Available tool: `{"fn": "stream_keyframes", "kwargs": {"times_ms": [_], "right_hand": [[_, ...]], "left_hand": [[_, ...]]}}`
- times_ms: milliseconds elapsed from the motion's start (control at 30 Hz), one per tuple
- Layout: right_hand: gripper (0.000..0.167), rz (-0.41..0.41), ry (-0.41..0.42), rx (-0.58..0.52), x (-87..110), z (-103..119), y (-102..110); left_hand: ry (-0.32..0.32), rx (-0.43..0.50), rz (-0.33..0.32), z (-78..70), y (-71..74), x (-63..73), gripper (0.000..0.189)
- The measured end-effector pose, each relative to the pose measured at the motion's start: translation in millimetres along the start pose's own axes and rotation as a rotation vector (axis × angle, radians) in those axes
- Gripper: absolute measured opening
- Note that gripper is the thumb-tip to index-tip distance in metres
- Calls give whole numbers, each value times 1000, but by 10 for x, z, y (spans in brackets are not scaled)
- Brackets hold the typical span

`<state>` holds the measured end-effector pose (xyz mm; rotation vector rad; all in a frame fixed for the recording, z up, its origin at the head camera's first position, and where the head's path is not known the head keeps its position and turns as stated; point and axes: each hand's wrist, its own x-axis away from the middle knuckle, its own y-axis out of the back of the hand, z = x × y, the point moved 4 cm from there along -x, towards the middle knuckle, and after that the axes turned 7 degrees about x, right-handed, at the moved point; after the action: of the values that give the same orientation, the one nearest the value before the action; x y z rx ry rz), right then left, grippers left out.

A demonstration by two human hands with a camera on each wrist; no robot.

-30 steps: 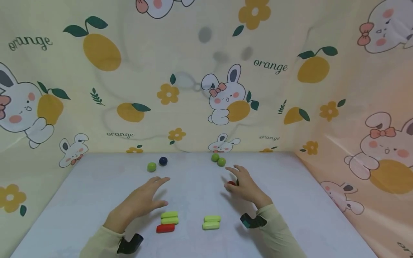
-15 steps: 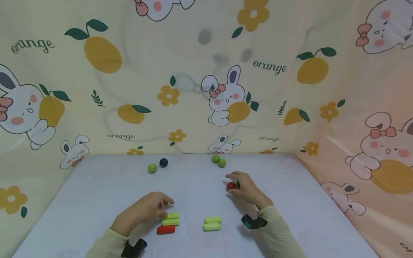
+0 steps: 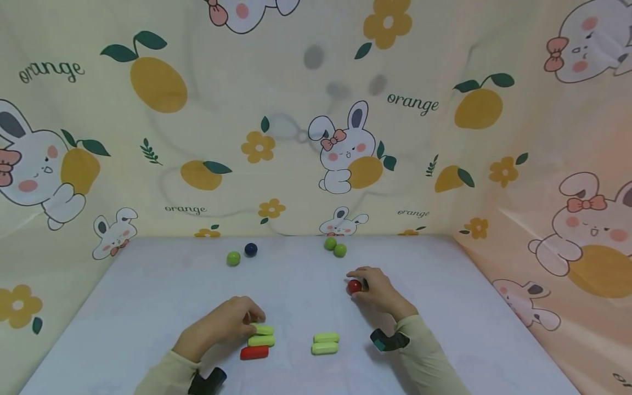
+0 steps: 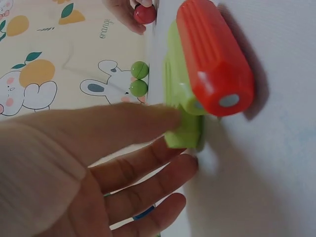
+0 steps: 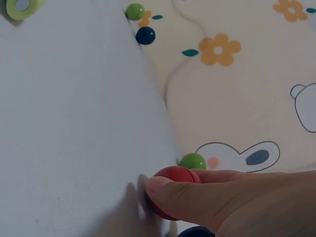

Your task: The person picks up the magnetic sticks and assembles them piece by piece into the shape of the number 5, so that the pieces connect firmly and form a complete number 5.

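Note:
My left hand (image 3: 219,323) pinches the end of the farthest light-green magnetic rod (image 3: 264,329) between thumb and fingers. In the left wrist view the thumb lies on that rod (image 4: 183,133). A second green rod (image 3: 261,341) and a red rod (image 3: 254,353) with a silvery end lie alongside, nearer the body. Over on the right, my right hand (image 3: 377,288) grips a red ball (image 3: 354,286), its thumb pressed on the near side in the right wrist view. Under that hand a dark blue ball (image 5: 196,232) shows in part.
Two light-green rods (image 3: 325,343) lie side by side between the hands. At the back left of the white table (image 3: 291,274) are a green ball (image 3: 233,258) and a dark blue ball (image 3: 250,249). Two green balls (image 3: 339,250) sit at the back right, before the patterned cloth (image 3: 296,181).
My left hand has come down and toward the body from above the rods, and its fingers have closed on the farthest green one. The right hand has shifted slightly nearer, revealing more red ball.

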<state>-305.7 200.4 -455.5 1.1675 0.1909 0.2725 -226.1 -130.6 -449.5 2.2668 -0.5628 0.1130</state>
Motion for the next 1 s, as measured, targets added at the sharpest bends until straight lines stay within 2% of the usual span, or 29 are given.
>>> {"fn": "stream_keyframes", "kwargs": {"times_ms": [167, 467, 633, 900, 1000], "right_hand": [[44, -15, 0, 8, -20, -35, -13], [39, -31, -17, 4, -56, -71, -17], [40, -78, 0, 16, -66, -60, 10], [43, -123, -33, -82, -74, -10, 33], [43, -125, -60, -145, -69, 11, 18]], "left_hand": [[-6, 0, -10, 14, 0, -18, 26], [43, 22, -46, 74, -9, -56, 18], [49, 18, -82, 106, 17, -85, 17], [-16, 24, -154, 86, 50, -153, 17], [-17, 27, -177, 67, 57, -169, 18]]}}
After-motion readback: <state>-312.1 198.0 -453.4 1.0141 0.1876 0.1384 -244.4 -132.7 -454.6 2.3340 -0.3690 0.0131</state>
